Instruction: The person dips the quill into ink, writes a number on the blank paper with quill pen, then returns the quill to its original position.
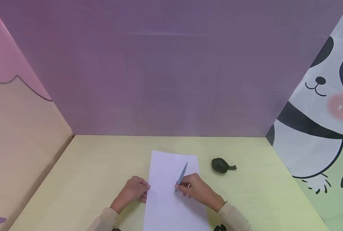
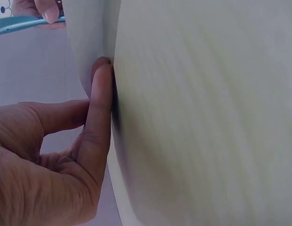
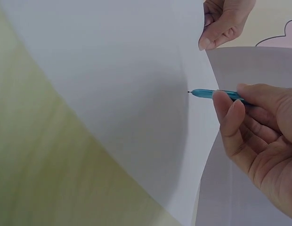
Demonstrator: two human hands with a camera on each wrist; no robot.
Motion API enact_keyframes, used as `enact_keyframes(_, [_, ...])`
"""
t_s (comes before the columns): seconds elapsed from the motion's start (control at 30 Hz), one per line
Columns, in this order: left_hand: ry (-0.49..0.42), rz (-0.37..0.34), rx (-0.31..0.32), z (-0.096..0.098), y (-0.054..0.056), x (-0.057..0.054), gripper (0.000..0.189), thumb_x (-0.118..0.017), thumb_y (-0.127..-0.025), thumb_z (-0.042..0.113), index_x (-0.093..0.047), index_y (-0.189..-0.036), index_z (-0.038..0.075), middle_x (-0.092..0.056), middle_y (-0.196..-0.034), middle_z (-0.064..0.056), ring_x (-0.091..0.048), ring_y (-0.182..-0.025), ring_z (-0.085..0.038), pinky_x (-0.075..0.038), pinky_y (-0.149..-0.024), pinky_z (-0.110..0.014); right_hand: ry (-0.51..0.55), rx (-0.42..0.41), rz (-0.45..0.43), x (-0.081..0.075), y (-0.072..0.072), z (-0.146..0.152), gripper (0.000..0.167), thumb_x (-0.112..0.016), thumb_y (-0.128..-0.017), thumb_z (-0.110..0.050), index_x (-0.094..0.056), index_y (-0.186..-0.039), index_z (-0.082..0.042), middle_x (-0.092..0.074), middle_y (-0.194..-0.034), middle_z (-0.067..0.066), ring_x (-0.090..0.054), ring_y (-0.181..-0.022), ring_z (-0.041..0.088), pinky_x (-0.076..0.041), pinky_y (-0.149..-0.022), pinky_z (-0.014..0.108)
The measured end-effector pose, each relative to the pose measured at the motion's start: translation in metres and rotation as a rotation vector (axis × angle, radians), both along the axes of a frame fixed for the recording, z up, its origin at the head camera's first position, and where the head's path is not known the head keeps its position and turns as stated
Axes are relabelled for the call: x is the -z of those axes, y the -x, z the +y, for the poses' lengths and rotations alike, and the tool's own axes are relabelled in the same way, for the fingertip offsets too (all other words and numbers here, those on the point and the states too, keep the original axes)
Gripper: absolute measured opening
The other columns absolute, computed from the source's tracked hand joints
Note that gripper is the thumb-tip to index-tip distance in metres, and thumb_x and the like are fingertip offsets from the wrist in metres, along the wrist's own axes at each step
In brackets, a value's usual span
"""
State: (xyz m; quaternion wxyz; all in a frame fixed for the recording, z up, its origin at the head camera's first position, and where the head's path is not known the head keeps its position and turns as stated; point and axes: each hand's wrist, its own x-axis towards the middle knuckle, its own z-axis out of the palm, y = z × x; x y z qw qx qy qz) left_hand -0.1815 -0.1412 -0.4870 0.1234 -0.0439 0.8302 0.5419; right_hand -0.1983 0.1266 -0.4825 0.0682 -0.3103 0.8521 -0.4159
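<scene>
Closest in, at the bottom centre of the frame, I see white paper [image 1: 162, 179] lying on the tabletop [image 1: 102, 163]. The right hand [image 1: 198, 189] pinches a blue pen [image 1: 182, 173] over it; the left hand's [image 1: 134, 188] fingers hold its left edge. Right of centre sits a dark, stemmed object [image 1: 219, 165]; above rises a purple wall [image 1: 171, 80].

Paper [image 1: 165, 211] on table [image 1: 87, 166] under pen [image 1: 182, 173], left hand [image 1: 135, 188] at its left edge, stemmed object [image 1: 219, 165] to its right.
</scene>
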Motion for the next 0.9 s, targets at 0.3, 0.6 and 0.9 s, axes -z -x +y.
enact_keyframes(0.3, [-0.013, -0.019, 0.013, -0.004, 0.003, 0.002, 0.016, -0.066, -0.096, -0.002, -0.068, -0.104, -0.016, -0.066, -0.074, -0.015, -0.068, -0.057, -0.018, -0.068, -0.059, -0.035, 0.01, 0.012, 0.006, 0.001, -0.004, 0.004, 0.015, -0.071, -0.1, -0.012, -0.078, -0.093, -0.001, -0.07, -0.067, 0.005, -0.054, -0.052, -0.001, -0.053, -0.044, 0.02])
enact_keyframes(0.6, [-0.018, -0.015, 0.028, -0.006, 0.001, 0.003, 0.017, -0.065, -0.097, -0.001, -0.068, -0.105, -0.016, -0.066, -0.075, -0.015, -0.069, -0.059, -0.018, -0.068, -0.06, -0.035, 0.003, 0.036, 0.012, 0.004, -0.007, 0.01, 0.016, -0.071, -0.1, -0.014, -0.078, -0.092, -0.002, -0.07, -0.066, 0.004, -0.056, -0.053, 0.0, -0.055, -0.045, 0.021])
enact_keyframes(0.9, [-0.009, -0.021, 0.015, -0.003, 0.002, 0.001, 0.017, -0.066, -0.097, 0.0, -0.068, -0.104, -0.015, -0.066, -0.075, -0.015, -0.069, -0.06, -0.019, -0.068, -0.06, -0.036, 0.026, 0.033, 0.021, 0.004, -0.008, 0.016, 0.017, -0.071, -0.1, -0.014, -0.078, -0.09, -0.002, -0.07, -0.067, 0.004, -0.057, -0.053, 0.002, -0.055, -0.044, 0.021])
